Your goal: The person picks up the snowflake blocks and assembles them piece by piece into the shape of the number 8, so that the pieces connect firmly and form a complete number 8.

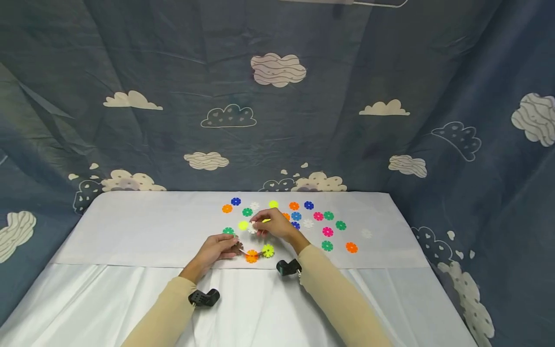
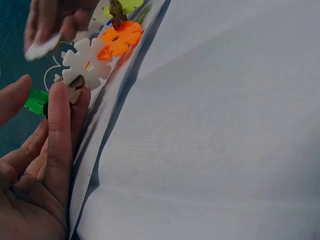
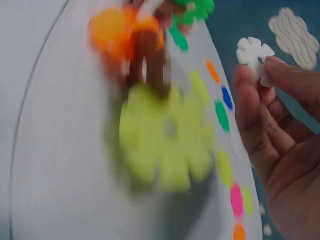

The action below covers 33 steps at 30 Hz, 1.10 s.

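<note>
My right hand pinches a white flower-shaped disc between thumb and fingertips, raised above the table. Nearer the front, my left hand holds one end of a chain of interlocked flower discs. Along that chain I see a white disc, an orange disc, a brown connecting disc seen edge-on, and a yellow-green disc at the right end. Another brown disc is at the left fingertips, partly hidden. A green disc shows beside those fingers; whether it joins the chain, I cannot tell.
Loose flower discs in several colours lie flat on the white table, such as a pink disc, a blue disc and an orange disc farther right. A dark cloud-patterned curtain hangs behind and at both sides.
</note>
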Tool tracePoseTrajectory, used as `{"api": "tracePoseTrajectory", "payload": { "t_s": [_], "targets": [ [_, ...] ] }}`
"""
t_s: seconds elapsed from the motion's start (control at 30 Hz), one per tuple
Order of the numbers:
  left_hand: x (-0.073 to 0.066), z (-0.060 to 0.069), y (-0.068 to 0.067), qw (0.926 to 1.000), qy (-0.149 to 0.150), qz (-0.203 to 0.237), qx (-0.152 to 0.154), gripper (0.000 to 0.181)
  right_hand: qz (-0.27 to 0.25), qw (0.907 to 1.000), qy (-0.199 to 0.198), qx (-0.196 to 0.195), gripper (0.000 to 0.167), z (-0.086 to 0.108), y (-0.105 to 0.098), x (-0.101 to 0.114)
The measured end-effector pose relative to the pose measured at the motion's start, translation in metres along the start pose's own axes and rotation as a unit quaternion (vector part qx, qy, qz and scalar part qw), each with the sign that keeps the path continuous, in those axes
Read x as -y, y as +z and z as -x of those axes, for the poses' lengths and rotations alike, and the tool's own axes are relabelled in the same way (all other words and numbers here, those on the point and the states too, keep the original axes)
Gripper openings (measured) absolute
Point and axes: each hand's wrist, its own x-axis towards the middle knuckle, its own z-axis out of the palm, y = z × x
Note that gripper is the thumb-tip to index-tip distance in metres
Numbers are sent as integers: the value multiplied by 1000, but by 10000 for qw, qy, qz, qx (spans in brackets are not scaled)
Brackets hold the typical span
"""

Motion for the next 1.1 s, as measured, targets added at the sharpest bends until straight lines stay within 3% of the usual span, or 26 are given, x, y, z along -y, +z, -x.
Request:
{"api": "tracePoseTrajectory", "payload": {
  "t_s": [0.27, 0.8, 0.97, 1.1],
  "targets": [
    [0, 1, 6, 9999, 21, 37, -128, 42, -32, 9996, -187, 195, 20, -19, 27, 11],
    [1, 2, 3, 9993, 361, 70, 111, 31, 73, 10000, -37, 26, 16, -21, 39, 14],
    [3, 2, 5, 9988, 469, 19, -170, 19, -111, 9999, -104, -22, 13, -23, 42, 12],
    [4, 3, 8, 9976, 519, -107, -440, 20, -66, 9999, -157, -3, 12, -21, 44, 13]
  ]
}}
